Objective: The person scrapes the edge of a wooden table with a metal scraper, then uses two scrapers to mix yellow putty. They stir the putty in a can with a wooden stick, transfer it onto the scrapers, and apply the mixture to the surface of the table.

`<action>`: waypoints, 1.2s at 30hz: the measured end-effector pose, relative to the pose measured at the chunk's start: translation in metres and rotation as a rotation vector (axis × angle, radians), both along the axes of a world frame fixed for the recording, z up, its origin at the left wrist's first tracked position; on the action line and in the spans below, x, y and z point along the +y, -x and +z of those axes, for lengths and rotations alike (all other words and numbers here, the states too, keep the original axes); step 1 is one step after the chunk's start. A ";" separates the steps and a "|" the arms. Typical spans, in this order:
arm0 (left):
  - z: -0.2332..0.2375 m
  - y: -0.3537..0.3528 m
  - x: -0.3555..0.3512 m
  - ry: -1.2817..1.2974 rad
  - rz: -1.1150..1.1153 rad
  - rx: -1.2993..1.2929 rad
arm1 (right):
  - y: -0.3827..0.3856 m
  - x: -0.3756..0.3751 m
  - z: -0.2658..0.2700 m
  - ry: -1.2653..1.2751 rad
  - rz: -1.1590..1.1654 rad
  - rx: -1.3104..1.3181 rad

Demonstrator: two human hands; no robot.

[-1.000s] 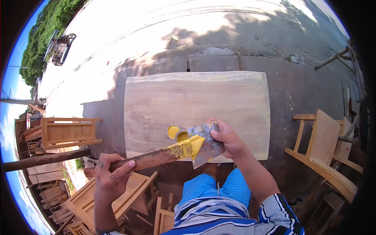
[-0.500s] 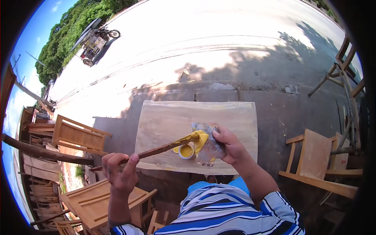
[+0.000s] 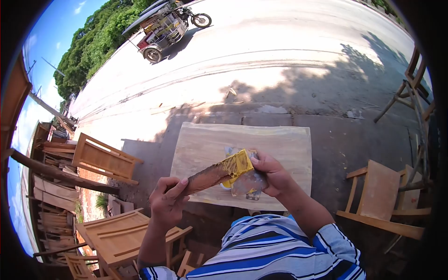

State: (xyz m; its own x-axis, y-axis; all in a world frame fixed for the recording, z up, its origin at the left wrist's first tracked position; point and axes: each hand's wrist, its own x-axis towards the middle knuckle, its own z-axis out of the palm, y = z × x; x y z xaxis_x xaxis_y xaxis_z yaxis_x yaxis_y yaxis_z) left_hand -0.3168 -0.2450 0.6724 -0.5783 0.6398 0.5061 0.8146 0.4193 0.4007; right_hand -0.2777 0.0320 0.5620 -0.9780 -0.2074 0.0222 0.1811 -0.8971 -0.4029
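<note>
Nearest the camera, on the near side of the wooden slab (image 3: 280, 140), is the person's striped shirt (image 3: 280, 254).

The left hand (image 3: 168, 203) is just off the slab's near left corner. Its fingers are wrapped closed around the lower end of a flat brown stick (image 3: 205, 178). The stick slants up and right over the slab's near edge. Its far end is loaded with yellow paste (image 3: 237, 163).

The right hand (image 3: 273, 175) is over the near middle of the slab. Fingers and thumb are pinched closed on a stained metal scraper (image 3: 246, 183). The pasted stick end lies against the scraper blade, touching it. Stick, blade and hand together block the slab surface directly beneath them. What stands under there cannot be made out.

The slab itself lies flat on dark shaded pavement and is pale, with its far half unobstructed.

Left of the slab:
- An unfinished wooden table frame (image 3: 116, 238) is at the near end.
- A slatted chair back (image 3: 105, 158) is further out.
- Stacked timber lies beyond that.

Right of the slab is an unfinished wooden chair (image 3: 378, 191), well apart from it.

Beyond the slab's far edge is a sunlit road (image 3: 280, 42). A motor tricycle (image 3: 163, 28) is parked at the road's far left, with trees (image 3: 93, 42) behind.
</note>
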 end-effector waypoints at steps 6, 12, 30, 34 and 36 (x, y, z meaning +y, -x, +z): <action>-0.012 -0.003 -0.019 0.085 0.050 -0.073 | -0.010 0.008 0.007 0.012 -0.021 0.005; -0.006 0.000 -0.040 0.177 0.062 -0.088 | -0.017 0.009 -0.009 -0.027 0.000 -0.033; -0.020 0.000 -0.023 0.016 -0.061 -0.432 | -0.024 -0.002 0.002 -0.079 -0.017 -0.085; -0.014 0.002 -0.040 0.071 0.024 -0.408 | -0.025 -0.003 0.000 -0.101 -0.040 -0.108; -0.009 0.002 -0.042 0.118 0.031 -0.349 | -0.027 0.000 -0.002 -0.100 -0.048 -0.112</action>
State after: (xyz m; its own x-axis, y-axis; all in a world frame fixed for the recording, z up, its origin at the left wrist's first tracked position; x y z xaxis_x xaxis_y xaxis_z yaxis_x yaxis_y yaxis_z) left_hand -0.3184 -0.2868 0.6634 -0.7233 0.6613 0.1987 0.6237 0.5020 0.5992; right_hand -0.2511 0.0322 0.5597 -0.9820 -0.1561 -0.1061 0.1879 -0.8624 -0.4700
